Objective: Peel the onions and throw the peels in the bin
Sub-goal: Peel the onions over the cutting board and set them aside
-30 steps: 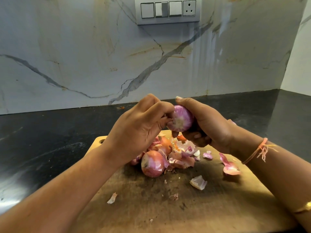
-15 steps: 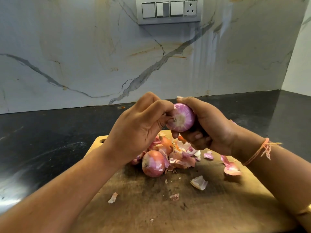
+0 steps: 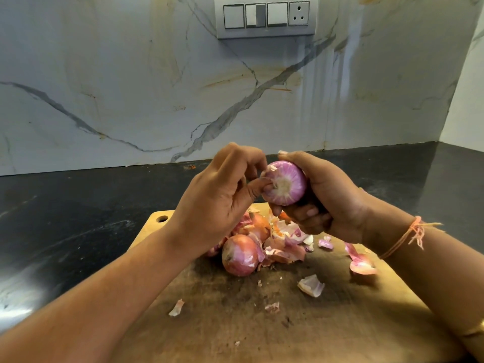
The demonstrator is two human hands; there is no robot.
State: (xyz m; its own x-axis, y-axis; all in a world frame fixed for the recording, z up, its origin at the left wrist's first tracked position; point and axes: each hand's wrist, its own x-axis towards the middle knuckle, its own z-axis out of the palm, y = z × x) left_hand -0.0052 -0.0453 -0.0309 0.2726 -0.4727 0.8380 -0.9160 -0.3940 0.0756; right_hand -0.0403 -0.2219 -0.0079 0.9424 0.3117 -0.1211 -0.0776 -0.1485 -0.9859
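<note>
The right hand [image 3: 330,197] curls around the onion [image 3: 285,183]. The left hand [image 3: 217,203], at its nine o'clock, pinches it with thumb and finger.

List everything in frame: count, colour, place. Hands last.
counter: 1, black, runs back to wall
wall: 1, white marble with grey veins, behind counter
switch panel: 1, grey, top of wall
cutting board: 1, brown wood, on counter
peels: heap plus scattered bits, pink-white, on cutting board
loose onions: at least 2, pink-orange, at the heap
held onion: 1, purple-white, above cutting board
thread bracelet: 1, orange, right wrist
left hand: 1, pinches held onion's skin
right hand: 1, grips held onion
</note>
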